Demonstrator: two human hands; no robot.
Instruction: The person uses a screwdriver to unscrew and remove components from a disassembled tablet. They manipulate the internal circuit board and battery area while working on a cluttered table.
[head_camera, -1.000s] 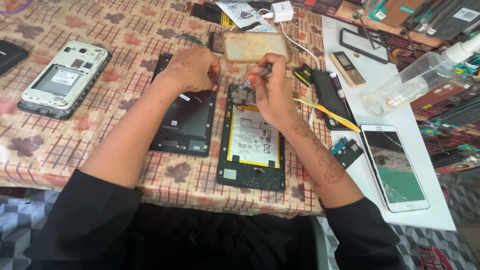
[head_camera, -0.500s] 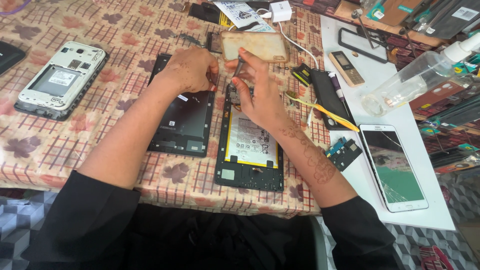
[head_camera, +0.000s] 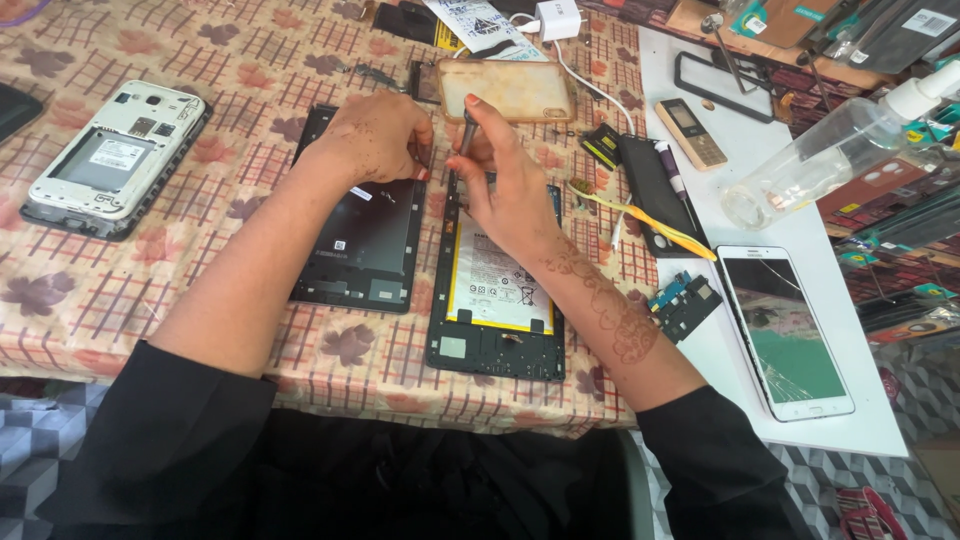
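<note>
An opened tablet (head_camera: 497, 300) with its white and yellow battery showing lies on the patterned tablecloth in front of me. My right hand (head_camera: 510, 180) is over its top end, gripping a thin screwdriver (head_camera: 465, 135) that points down at the tablet's upper left corner. My left hand (head_camera: 378, 135) is curled, resting on the top edge of a black back panel (head_camera: 360, 240) that lies just left of the tablet. Whether the left fingers pinch anything is hidden.
An opened white phone (head_camera: 110, 160) lies far left. A clear phone case (head_camera: 505, 90) is behind my hands. On the white board at the right lie a cracked phone (head_camera: 785, 330), a small circuit board (head_camera: 683, 303), a keypad phone (head_camera: 690, 132), a plastic bottle (head_camera: 820, 165), yellow tweezers (head_camera: 640, 215).
My right hand has shifted up and left over the tablet's top end and now holds the screwdriver upright. The left hand has barely moved.
</note>
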